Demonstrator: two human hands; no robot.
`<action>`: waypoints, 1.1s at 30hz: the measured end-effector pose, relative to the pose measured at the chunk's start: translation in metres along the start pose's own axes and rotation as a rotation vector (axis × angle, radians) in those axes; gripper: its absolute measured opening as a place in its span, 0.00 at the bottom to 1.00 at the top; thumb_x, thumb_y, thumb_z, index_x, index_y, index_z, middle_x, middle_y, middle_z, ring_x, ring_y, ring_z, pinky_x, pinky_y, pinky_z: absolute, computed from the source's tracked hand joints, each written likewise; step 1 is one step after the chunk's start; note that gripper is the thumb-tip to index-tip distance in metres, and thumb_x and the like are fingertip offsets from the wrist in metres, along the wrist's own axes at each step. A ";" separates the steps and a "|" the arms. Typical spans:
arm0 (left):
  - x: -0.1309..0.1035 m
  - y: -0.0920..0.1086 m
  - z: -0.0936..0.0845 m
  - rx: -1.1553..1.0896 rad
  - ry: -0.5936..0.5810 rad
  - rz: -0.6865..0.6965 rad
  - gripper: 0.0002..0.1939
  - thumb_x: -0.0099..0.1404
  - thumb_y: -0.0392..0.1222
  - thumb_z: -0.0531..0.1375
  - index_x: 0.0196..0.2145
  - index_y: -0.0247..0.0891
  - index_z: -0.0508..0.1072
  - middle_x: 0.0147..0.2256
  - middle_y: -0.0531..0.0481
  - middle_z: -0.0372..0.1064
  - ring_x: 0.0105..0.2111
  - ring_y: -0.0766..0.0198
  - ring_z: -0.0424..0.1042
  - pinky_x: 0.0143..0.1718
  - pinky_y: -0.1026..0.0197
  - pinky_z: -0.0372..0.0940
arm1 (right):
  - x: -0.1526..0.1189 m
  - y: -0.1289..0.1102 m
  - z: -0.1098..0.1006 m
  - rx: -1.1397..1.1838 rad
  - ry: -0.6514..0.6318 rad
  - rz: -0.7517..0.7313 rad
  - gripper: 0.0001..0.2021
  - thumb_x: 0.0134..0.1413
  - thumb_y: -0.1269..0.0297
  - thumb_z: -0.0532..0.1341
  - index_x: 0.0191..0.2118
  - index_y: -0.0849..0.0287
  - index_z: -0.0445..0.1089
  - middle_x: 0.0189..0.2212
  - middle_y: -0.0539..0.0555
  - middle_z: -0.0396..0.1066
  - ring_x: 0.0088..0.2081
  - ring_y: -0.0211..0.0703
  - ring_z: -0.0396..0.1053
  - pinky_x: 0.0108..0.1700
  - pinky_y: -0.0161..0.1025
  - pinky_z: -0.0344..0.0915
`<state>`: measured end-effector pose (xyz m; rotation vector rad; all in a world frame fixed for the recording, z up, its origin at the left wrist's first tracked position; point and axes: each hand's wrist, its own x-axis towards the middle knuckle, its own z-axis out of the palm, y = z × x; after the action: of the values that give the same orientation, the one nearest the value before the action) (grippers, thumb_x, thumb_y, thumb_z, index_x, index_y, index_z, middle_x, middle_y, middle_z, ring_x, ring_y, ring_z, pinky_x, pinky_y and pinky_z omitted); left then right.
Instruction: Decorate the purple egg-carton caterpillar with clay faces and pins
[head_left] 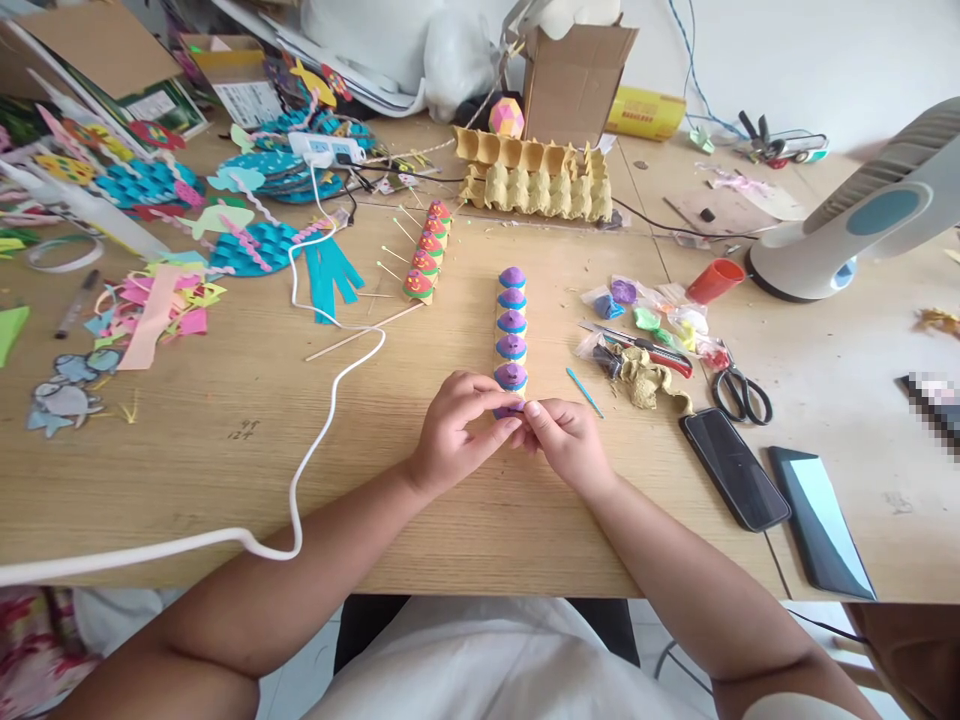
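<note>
Fingers of left hand point(450, 425) and right hand point(564, 435) hide purple piece point(510, 409).

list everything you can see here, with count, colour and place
purple row: one strip, purple-topped cups, table centre, near end at the hands
red row: one, red and green tops, left of it
egg tray: one, tan, far centre
cup: one, red, right
scissors: one, black, right
phone: one, black, right front
cable: one, white, left
fan: one, white, far right
left hand: fingers pinching the purple row's near end
right hand: same
</note>
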<state>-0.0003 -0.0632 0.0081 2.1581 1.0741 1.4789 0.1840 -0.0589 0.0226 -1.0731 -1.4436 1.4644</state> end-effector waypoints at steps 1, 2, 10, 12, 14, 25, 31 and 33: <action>0.000 0.000 0.000 -0.002 0.000 0.006 0.07 0.71 0.41 0.66 0.47 0.42 0.80 0.40 0.49 0.76 0.43 0.61 0.74 0.49 0.55 0.70 | 0.000 0.000 -0.001 -0.021 -0.004 -0.009 0.31 0.60 0.35 0.62 0.23 0.59 0.77 0.20 0.54 0.74 0.21 0.36 0.64 0.25 0.36 0.60; 0.000 0.000 0.000 -0.003 0.000 0.011 0.06 0.71 0.40 0.66 0.45 0.42 0.80 0.40 0.49 0.76 0.43 0.61 0.74 0.49 0.55 0.70 | 0.000 0.001 -0.001 -0.039 -0.008 -0.015 0.31 0.61 0.35 0.62 0.23 0.59 0.77 0.19 0.53 0.73 0.21 0.36 0.64 0.26 0.36 0.60; 0.000 -0.002 -0.001 0.007 0.033 0.008 0.04 0.72 0.39 0.65 0.41 0.43 0.81 0.38 0.50 0.76 0.41 0.62 0.74 0.47 0.56 0.71 | 0.003 0.004 -0.001 0.098 -0.089 0.040 0.37 0.57 0.26 0.55 0.30 0.58 0.80 0.23 0.54 0.75 0.23 0.38 0.66 0.26 0.37 0.60; 0.000 -0.003 -0.001 0.009 0.035 0.013 0.03 0.71 0.39 0.65 0.41 0.44 0.81 0.38 0.50 0.76 0.41 0.63 0.74 0.47 0.56 0.70 | 0.004 0.003 0.000 0.118 -0.091 0.048 0.31 0.56 0.31 0.62 0.30 0.58 0.80 0.25 0.54 0.76 0.24 0.37 0.65 0.26 0.36 0.61; 0.000 -0.004 0.000 0.016 0.033 0.021 0.04 0.71 0.39 0.66 0.42 0.44 0.81 0.37 0.51 0.76 0.41 0.63 0.74 0.47 0.56 0.70 | 0.004 0.003 0.001 0.152 -0.073 0.066 0.24 0.53 0.38 0.70 0.29 0.57 0.80 0.26 0.52 0.77 0.23 0.35 0.64 0.26 0.35 0.61; -0.001 0.000 -0.001 -0.005 0.053 -0.083 0.11 0.74 0.39 0.60 0.52 0.42 0.77 0.44 0.45 0.78 0.45 0.60 0.75 0.49 0.53 0.71 | 0.004 0.007 -0.001 0.207 0.054 0.121 0.27 0.52 0.36 0.69 0.24 0.58 0.79 0.15 0.51 0.71 0.17 0.33 0.57 0.21 0.35 0.53; -0.001 -0.001 0.001 -0.020 0.058 -0.079 0.10 0.74 0.37 0.61 0.51 0.42 0.77 0.44 0.46 0.78 0.45 0.61 0.75 0.51 0.53 0.71 | 0.006 0.009 -0.001 0.294 0.075 0.097 0.22 0.51 0.40 0.72 0.28 0.57 0.81 0.20 0.51 0.74 0.21 0.34 0.61 0.25 0.35 0.56; -0.002 -0.001 0.001 -0.019 0.063 -0.083 0.10 0.73 0.36 0.61 0.51 0.42 0.77 0.44 0.47 0.78 0.45 0.60 0.75 0.51 0.54 0.71 | 0.006 0.008 0.000 0.352 0.056 0.086 0.17 0.49 0.45 0.75 0.33 0.55 0.82 0.25 0.51 0.77 0.23 0.33 0.62 0.26 0.34 0.58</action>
<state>-0.0005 -0.0637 0.0061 2.0412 1.1521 1.5216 0.1823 -0.0533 0.0147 -0.9555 -1.0604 1.6604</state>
